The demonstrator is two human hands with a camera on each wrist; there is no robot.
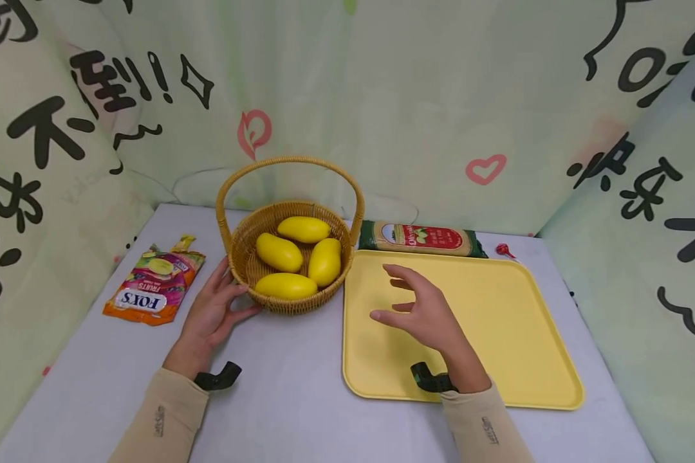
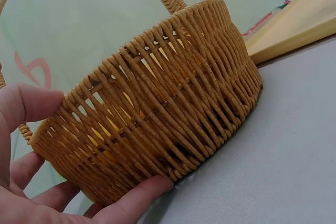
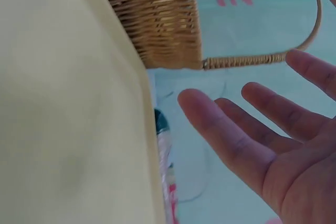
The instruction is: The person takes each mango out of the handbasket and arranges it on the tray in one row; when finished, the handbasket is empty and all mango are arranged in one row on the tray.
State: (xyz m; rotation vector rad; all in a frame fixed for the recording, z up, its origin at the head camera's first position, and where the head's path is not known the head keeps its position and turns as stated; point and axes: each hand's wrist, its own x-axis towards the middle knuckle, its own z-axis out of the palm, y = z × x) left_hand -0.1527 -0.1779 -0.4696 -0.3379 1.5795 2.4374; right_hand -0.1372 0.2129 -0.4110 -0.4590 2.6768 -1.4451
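Altogether four yellow fruits point(image 1: 280, 252) in one basket point(image 2: 157, 103), one tray point(image 1: 498, 321) beside.

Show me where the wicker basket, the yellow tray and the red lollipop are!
Wicker basket point(image 2: 163, 98), left wrist view: woven wall.
Yellow tray point(image 1: 498, 321), head view: bare surface.
Red lollipop point(image 1: 502, 249), head view: round top.

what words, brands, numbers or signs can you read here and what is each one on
"FOX'S", upside down: candy bag
"FRUITS", upside down: same bag; its smaller print is unreadable
"Oliv...": red-labelled pack; the rest is too small
"不" and "到!": patterned curtain; other characters slanted or cut off
Sleeves: lettering too small to read surely
Basket, tray: no text seen
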